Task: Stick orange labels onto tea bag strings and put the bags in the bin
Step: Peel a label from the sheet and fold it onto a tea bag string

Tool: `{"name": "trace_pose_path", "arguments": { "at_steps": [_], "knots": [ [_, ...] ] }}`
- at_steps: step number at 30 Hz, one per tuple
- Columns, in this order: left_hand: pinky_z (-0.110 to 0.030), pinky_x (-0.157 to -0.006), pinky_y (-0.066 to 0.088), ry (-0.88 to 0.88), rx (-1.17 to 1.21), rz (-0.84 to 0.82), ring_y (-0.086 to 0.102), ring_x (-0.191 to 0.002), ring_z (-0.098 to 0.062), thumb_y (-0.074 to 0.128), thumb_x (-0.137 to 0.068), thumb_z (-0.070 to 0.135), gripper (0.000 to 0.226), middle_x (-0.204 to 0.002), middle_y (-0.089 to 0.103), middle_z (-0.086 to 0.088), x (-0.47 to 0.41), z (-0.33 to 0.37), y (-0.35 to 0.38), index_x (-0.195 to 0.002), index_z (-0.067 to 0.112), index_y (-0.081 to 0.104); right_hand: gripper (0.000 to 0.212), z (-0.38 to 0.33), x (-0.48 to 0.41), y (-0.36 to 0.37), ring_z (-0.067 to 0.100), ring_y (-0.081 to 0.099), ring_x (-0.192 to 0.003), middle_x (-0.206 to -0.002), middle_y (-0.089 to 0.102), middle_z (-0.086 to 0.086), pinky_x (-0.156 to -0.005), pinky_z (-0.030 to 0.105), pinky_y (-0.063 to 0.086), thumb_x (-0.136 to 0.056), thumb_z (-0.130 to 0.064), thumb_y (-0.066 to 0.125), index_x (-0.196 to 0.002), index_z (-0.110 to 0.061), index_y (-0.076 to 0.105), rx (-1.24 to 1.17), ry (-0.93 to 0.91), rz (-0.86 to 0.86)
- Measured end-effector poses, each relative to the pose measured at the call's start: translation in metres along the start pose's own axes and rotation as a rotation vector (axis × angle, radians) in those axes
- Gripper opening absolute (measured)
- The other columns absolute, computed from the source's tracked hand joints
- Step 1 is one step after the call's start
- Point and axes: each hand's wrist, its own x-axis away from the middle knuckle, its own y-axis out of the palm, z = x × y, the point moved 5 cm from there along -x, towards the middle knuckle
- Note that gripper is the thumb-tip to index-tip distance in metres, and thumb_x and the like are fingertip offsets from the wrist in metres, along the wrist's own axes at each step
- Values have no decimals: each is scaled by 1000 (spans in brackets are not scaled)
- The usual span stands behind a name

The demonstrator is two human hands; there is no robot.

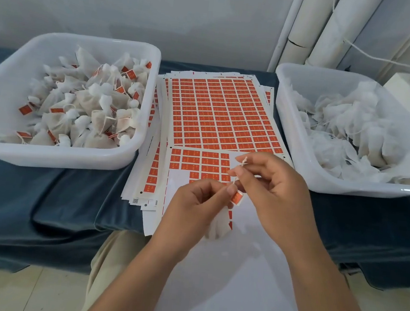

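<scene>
1. The orange label sat on the string over the near middle of the desk, held in the air between both hands.
2. The string ran steeply, nearly upright, from its free end at the top down to the label. The tea bag hung just below the label, blurred.
3. The left hand pinched the string just above the label with thumb and forefinger. The right hand pinched string and label from the other side with its fingertips, its other fingers loosely curled.
4. The labelled bags lay in the left bin at the desk's left edge, to the left of the grip and farther back. The left hand was the nearer one, so the drop probably fell to it.
5. By count, there were one label, one string and one bag in the grip, and two bins. The right bin, at the right edge, held unlabelled bags. The bags in either bin were too many to count.
6. Between the bins lay a stack of label sheets, their number not countable, and part of the top sheet's near rows was already peeled.
7. A blue cloth covered the desk.
</scene>
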Motion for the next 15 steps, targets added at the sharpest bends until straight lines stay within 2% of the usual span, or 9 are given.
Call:
{"name": "trace_pose_path", "arguments": {
  "at_steps": [2,4,6,8,10,15],
  "knots": [
    [-20,-76,55,8,19,29,75,-87,-12,63,-89,58,30,-87,79,7,0,1,0,-86,32,77,25,5,0,2,1,74,-100,-114,74,-23,-84,20,60,-97,-47,67,-122,-46,64,-59,36,-4],
    [-15,-73,55,28,25,80,74,-83,-11,64,-100,45,27,-84,79,5,1,1,-1,-83,27,74,48,14,1,6,5,74,-106,-124,71,-20,-90,28,60,-86,-72,61,-130,-55,53,-138,130,-19],
    [-13,-71,53,53,4,143,72,-77,-10,63,-104,37,28,-79,77,4,1,0,-4,-81,26,72,60,24,4,13,7,76,-99,-115,72,-20,-87,34,63,-75,-84,60,-124,-51,53,-181,220,-63],
    [-14,-67,53,73,-19,179,70,-70,-9,63,-105,36,27,-75,75,4,1,0,-6,-81,25,70,54,30,10,21,10,77,-89,-101,75,-15,-77,34,66,-75,-84,64,-109,-43,59,-156,226,-116],
    [-14,-65,54,86,-34,179,71,-68,-10,63,-105,37,26,-73,74,3,1,0,-5,-81,27,68,41,31,15,27,14,76,-84,-91,76,-7,-71,28,63,-83,-76,65,-98,-38,64,-140,179,-154],
    [-19,-66,57,109,16,145,71,-68,-13,62,-106,31,21,-73,72,1,3,2,-3,-87,33,70,34,34,16,31,10,72,-76,-83,74,-6,-68,20,58,-88,-71,63,-92,-38,62,-157,181,-177]
  ]
}}
